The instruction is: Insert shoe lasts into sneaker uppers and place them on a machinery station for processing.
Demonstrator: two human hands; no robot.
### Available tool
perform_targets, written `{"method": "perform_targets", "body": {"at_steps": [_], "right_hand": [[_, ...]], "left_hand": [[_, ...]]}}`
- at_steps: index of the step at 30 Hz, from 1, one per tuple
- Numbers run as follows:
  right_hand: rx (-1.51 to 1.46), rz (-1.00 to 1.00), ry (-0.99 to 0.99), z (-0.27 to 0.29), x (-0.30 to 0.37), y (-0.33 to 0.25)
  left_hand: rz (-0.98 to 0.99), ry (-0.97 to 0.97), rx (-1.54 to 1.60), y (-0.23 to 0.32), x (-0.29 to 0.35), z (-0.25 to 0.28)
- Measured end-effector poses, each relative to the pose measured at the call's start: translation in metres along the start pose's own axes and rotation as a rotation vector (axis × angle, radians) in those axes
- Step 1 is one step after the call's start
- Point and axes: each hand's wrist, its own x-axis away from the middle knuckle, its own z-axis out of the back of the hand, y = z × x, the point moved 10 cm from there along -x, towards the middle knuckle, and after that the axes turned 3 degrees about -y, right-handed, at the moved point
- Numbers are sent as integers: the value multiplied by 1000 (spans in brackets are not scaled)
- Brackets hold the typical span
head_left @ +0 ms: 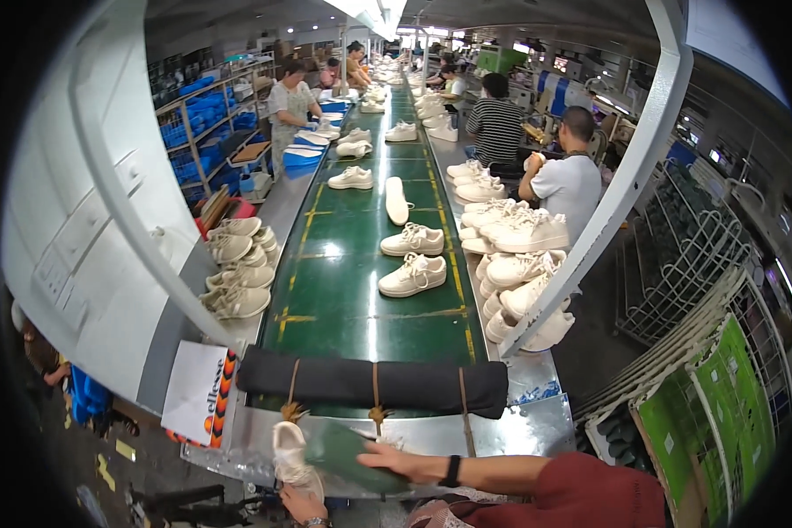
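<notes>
One black roll [334,380], bound by three brown ties [376,384], lies crosswise; one white carton [194,378] leans by its left end. Beyond the roll, the closest two cream shoes [412,275] stand side-on on the green belt [370,330], and a third shoe [397,202] lies tipped over behind them. Yellow lines mark both belt edges, with a wide green stretch between roll and shoes. On the roll's near side, a narrow metal strip [431,436] leaves little room before its edge. There, left of the roll's middle, is a pale lace-up shoe [290,449], slightly blurred, its lower end gripped by the left hand [304,505]. The right hand [396,461] lies on a blurred green piece [339,449] beside that shoe; I cannot tell whether it pinches or presses
</notes>
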Motion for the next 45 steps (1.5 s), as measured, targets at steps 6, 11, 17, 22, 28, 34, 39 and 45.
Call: {"method": "perform_targets", "body": {"at_steps": [6,11,17,22,28,34,39,45], "right_hand": [[1105,177,703,189,67,18],[1393,182,547,192,75,50],[831,414,522,133,58,-17],[-253,-62,-160,-6,-9,15],[200,158,-469,-223,-39,41],[819,600,-559,-393,-28,34],[1466,680,-494,-440,-21,62],[1868,808,-551,-498,2,78]], "left_hand": [[198,110,631,136,64,105],[535,16,981,181,36,49],[448,85,1278,145,46,47],[109,-58,2283,134,87,114],[359,680,2281,-25,165,153],[221,814,2657,-115,192,176],[-58,778,2827,-140,199,183],[-156,813,2744,-141,199,152]]}}
